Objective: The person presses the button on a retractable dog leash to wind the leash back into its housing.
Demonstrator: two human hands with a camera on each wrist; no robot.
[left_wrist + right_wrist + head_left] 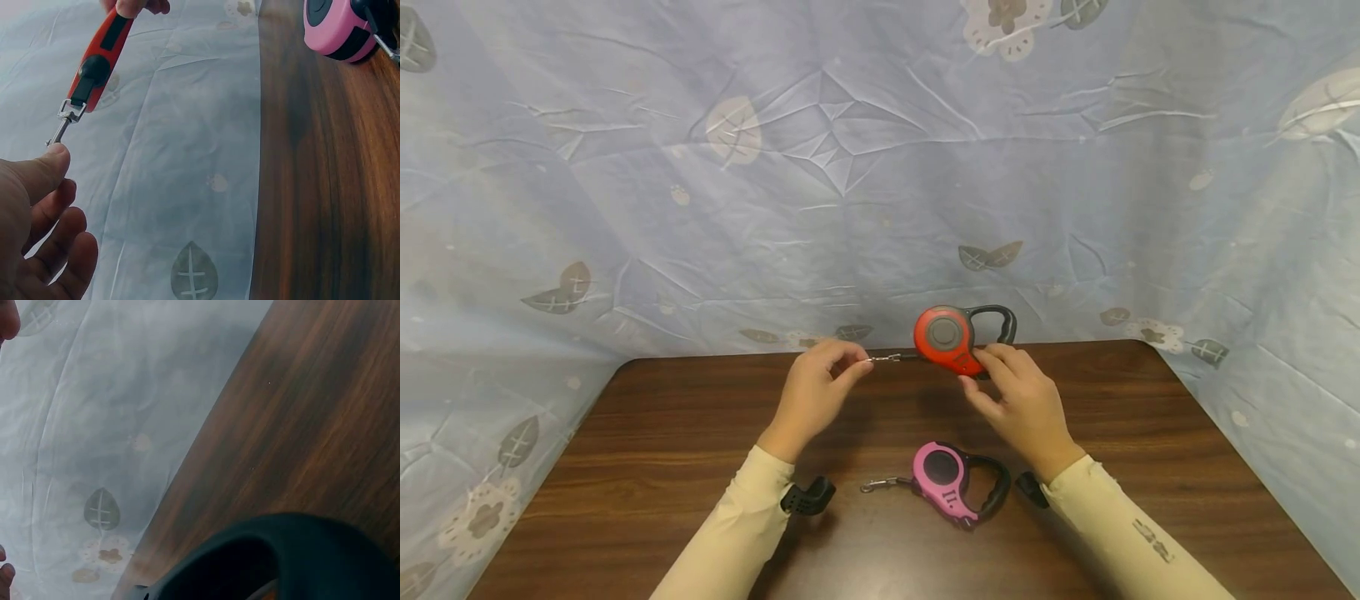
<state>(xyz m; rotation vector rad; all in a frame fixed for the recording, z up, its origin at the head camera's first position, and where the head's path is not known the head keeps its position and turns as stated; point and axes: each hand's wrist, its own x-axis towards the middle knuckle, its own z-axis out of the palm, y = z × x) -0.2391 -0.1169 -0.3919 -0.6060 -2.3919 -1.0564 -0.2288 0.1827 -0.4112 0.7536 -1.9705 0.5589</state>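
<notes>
My left hand [815,386] pinches the metal snap clip [887,357] of a red and grey retractable dog leash [945,340], thumb against fingertips. In the left wrist view the clip [60,128] hangs close to the leash's casing [94,72]. Raised above the far part of the table, the red leash is held by my right hand [1021,402] at its lower casing near the black handle. A pink retractable leash [940,479] lies on the table below, its clip pointing left. In the right wrist view only fingertips show at the left edge.
The dark wooden table [685,433] has rounded back corners. A pale patterned cloth [850,208] hangs behind it and along both sides. A large dark curved shape [312,550] fills the bottom of the right wrist view, too close to identify.
</notes>
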